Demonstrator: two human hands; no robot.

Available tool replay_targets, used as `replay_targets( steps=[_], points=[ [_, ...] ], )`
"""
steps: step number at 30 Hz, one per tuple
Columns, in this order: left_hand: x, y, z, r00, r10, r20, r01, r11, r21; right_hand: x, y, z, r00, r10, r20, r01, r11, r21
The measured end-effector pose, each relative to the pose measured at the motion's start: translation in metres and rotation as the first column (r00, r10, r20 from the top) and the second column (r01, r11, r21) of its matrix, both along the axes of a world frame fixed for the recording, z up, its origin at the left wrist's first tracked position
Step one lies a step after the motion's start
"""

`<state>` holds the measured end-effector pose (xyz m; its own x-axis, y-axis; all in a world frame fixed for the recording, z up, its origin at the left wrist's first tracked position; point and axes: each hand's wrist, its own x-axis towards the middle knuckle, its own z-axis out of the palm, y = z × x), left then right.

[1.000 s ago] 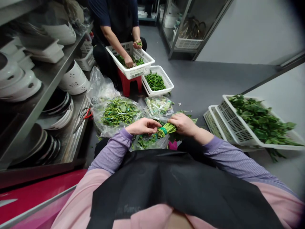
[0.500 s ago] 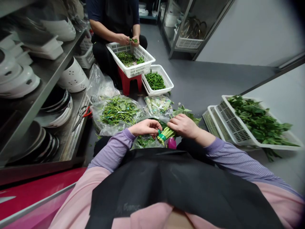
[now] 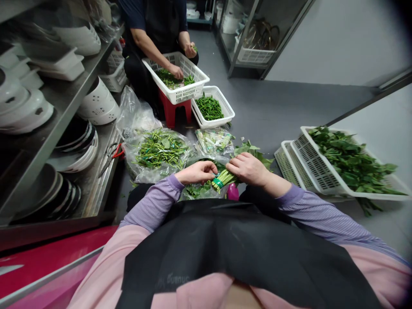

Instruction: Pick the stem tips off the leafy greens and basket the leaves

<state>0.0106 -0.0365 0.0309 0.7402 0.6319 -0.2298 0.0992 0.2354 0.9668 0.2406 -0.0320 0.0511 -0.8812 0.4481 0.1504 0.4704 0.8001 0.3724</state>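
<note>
A bundle of leafy green vegetable stems [image 3: 228, 177] is in front of my lap, bound with a strip of green tape [image 3: 218, 183] near its cut ends. My right hand [image 3: 246, 167] is wrapped round the stems, and the leaves [image 3: 252, 150] spread out beyond it. At the taped end, my left hand [image 3: 201, 171] is closed in a pinch on the tape. Its fingertips partly hide what they grip. Below the bundle are loose green leaves [image 3: 198, 190] in plastic and a bright pink object [image 3: 232, 192], partly covered.
Ahead lie a plastic bag of cut stems [image 3: 162, 148] and bagged bundles [image 3: 214, 141]. A white basket of greens [image 3: 331, 161] stands right. Scissors [image 3: 111, 158] rest on the left shelf [image 3: 96, 189]. A co-worker [image 3: 157, 38] sits behind a basket [image 3: 175, 96] on a red stool [image 3: 174, 112].
My hands stay nearly in place, with the left fingers shifting slightly at the tape. The co-worker's hands have parted, one reaching down into the basket, the other raised with something green.
</note>
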Motion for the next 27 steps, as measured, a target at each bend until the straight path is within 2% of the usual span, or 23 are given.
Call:
replay_targets(
  steps=[3,7,12,18,21,24,27],
  points=[
    [0.000,0.000,-0.002,1.000,-0.010,0.014,0.011,0.999,-0.039,0.001,0.000,-0.001,1.000,-0.007,-0.001,0.007,1.000,0.005],
    [-0.001,0.000,-0.002,0.999,-0.045,-0.004,0.045,0.999,-0.015,0.001,0.000,-0.001,1.000,-0.015,-0.008,0.015,1.000,-0.002],
    [-0.002,0.002,-0.005,1.000,0.010,0.008,-0.009,0.999,-0.053,0.001,0.000,0.000,0.999,-0.024,-0.021,0.024,1.000,-0.010],
    [-0.011,0.009,-0.007,0.992,0.082,-0.093,-0.090,0.992,-0.089,0.006,0.000,0.003,0.999,-0.039,-0.028,0.039,0.999,0.003],
    [-0.013,0.011,-0.007,0.970,0.103,-0.220,-0.117,0.992,-0.053,0.008,0.000,0.004,0.998,-0.050,-0.028,0.049,0.999,-0.020],
    [-0.012,0.010,-0.006,0.950,0.052,-0.308,-0.071,0.996,-0.051,0.008,-0.001,0.006,0.997,-0.063,-0.049,0.060,0.997,-0.056],
    [-0.007,0.007,-0.006,0.960,-0.002,-0.281,-0.019,0.997,-0.074,0.006,-0.002,0.006,0.997,-0.063,-0.055,0.058,0.995,-0.076]
  ],
)
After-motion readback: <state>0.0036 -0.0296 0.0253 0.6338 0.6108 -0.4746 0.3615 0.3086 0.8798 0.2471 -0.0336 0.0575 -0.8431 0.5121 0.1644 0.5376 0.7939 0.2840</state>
